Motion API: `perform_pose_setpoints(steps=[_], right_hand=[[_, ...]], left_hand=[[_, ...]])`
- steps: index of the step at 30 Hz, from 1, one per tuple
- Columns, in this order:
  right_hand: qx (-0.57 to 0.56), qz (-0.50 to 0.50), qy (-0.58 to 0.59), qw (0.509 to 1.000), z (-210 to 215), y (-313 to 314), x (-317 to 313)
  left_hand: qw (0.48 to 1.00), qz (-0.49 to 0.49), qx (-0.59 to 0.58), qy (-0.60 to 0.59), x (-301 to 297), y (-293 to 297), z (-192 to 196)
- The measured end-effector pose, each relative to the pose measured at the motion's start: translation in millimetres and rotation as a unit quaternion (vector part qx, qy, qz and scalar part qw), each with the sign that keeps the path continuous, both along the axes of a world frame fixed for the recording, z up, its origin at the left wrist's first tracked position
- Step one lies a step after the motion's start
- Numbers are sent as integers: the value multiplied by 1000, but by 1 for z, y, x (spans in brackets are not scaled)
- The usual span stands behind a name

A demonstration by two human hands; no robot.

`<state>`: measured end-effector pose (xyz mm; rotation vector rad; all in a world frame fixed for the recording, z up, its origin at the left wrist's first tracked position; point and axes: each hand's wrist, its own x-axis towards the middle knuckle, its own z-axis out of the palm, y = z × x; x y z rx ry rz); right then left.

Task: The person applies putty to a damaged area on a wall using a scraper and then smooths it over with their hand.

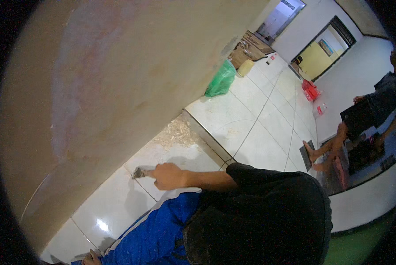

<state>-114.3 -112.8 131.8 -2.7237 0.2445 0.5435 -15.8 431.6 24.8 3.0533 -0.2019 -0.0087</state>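
Note:
My right hand (168,176) is shut on a small metal scraper (141,171), whose blade points toward the foot of a large tan wall (118,75). The blade is over the white floor tiles (162,154), close to a grout line. Only part of my left hand (91,257) shows at the lower edge, resting by my blue trouser leg (162,225). I cannot tell whether it holds anything. My black shirt (268,212) fills the lower right.
Pale shavings (176,132) lie heaped at the wall's base. A green plastic bag (221,79) and a yellowish bucket (245,67) stand farther along the wall. Red containers (311,89) sit by the far wall. Another person (361,119) in dark clothes stands barefoot at right.

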Motion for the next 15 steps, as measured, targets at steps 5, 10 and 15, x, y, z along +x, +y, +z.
perform_pose_setpoints(steps=[5, 10, 15], right_hand=[[52, 91, -19, 994, -43, 40, 3], [-60, 86, -43, 994, -74, -33, 0], [-109, 50, -87, 989, -37, -70, -1]], left_hand=[[998, -37, 27, -47, -23, 47, -22], [999, -25, 19, 44, -16, -21, 28], [999, -13, 32, -33, -35, 11, 30]])
